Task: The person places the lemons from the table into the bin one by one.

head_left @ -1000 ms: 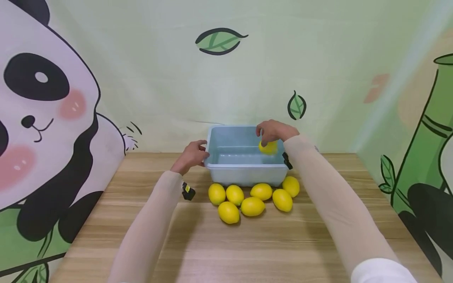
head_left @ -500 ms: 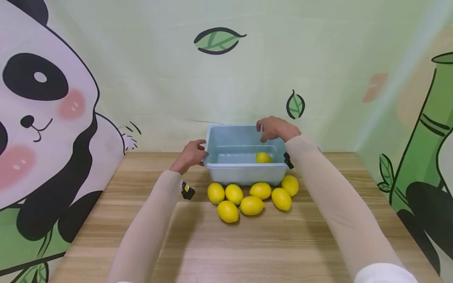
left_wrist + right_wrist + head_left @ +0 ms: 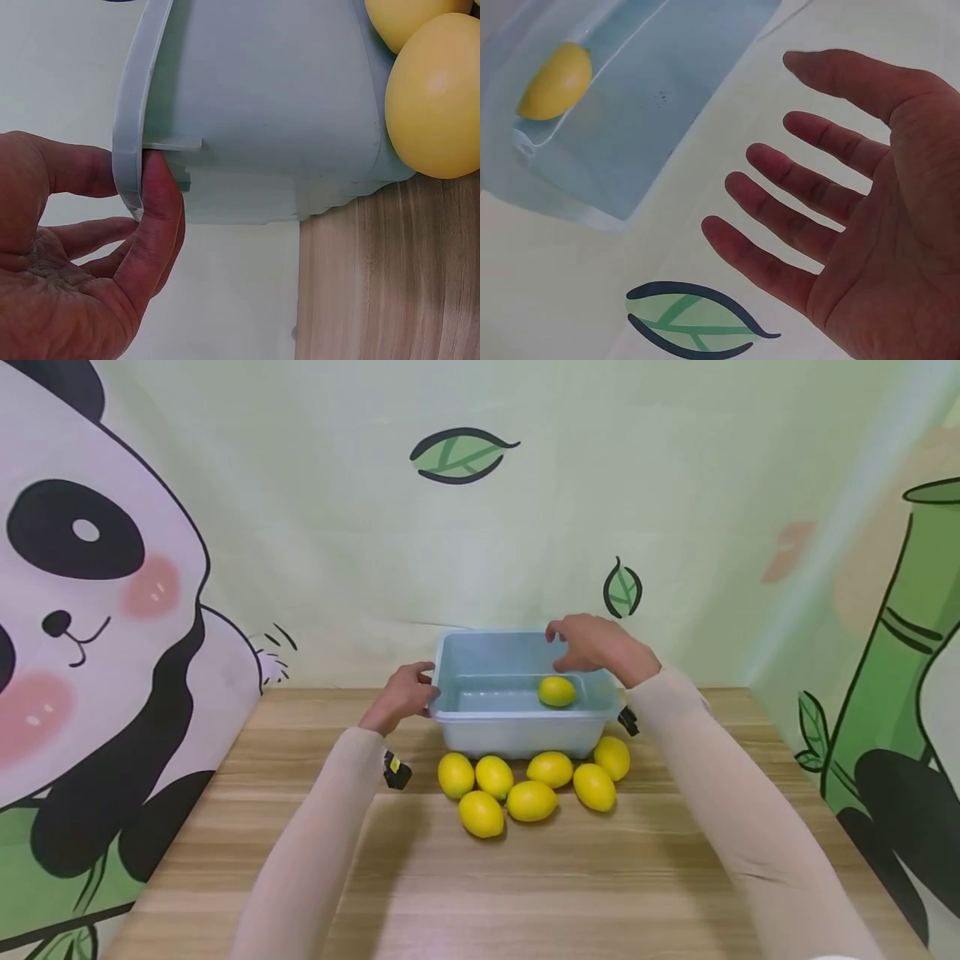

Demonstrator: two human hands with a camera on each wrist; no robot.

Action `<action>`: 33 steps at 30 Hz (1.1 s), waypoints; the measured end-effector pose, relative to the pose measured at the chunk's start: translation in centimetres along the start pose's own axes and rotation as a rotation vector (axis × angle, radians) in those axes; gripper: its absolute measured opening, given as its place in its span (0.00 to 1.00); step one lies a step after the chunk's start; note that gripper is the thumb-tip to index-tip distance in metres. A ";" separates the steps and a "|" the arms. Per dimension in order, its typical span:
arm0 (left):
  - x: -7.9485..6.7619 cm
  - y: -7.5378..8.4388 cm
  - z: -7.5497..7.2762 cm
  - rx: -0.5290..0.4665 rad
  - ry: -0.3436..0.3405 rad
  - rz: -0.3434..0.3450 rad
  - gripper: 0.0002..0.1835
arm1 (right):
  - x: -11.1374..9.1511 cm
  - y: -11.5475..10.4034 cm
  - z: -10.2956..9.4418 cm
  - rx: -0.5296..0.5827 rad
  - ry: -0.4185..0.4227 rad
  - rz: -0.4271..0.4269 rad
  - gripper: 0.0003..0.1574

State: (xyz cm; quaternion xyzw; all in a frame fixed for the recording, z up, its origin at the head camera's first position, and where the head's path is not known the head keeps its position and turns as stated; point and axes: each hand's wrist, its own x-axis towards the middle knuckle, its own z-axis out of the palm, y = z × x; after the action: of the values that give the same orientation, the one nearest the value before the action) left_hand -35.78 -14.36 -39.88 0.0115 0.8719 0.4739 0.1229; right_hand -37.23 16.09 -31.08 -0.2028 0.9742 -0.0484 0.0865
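A light blue plastic basin point(image 3: 517, 728) stands at the back of the table, with one lemon point(image 3: 557, 692) lying on its floor toward the right. My left hand point(image 3: 405, 695) holds the basin's left rim; in the left wrist view the thumb and fingers of that hand point(image 3: 82, 255) pinch the rim from both sides. Above the basin's right part hovers my right hand point(image 3: 600, 646), holding nothing. Its fingers are spread and relaxed in the right wrist view, apart from the basin wall point(image 3: 652, 127).
Several lemons point(image 3: 532, 801) lie in a loose cluster on the wooden table point(image 3: 480, 893), close against the basin's front. A printed cloth wall point(image 3: 337, 527) with panda and leaf pictures rises right behind the basin.
The right hand let the lemon go, and it dropped into the basin. Since then that hand has shifted slightly right with its fingers apart. The left hand stays at the rim.
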 end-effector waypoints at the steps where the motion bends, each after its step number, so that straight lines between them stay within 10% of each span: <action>1: 0.0 0.0 0.0 -0.003 -0.002 -0.003 0.34 | -0.2 0.0 0.1 -0.002 0.006 -0.003 0.32; 33: -0.3 -0.1 0.1 -0.010 -0.001 0.011 0.34 | -8.0 -1.5 4.6 0.016 0.308 -0.117 0.31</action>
State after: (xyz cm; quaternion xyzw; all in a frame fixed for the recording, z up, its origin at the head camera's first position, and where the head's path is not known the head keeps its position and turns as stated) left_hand -35.49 -14.34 -39.96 0.0157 0.8694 0.4789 0.1208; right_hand -28.55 17.67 -34.24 -0.2488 0.9620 -0.0917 -0.0650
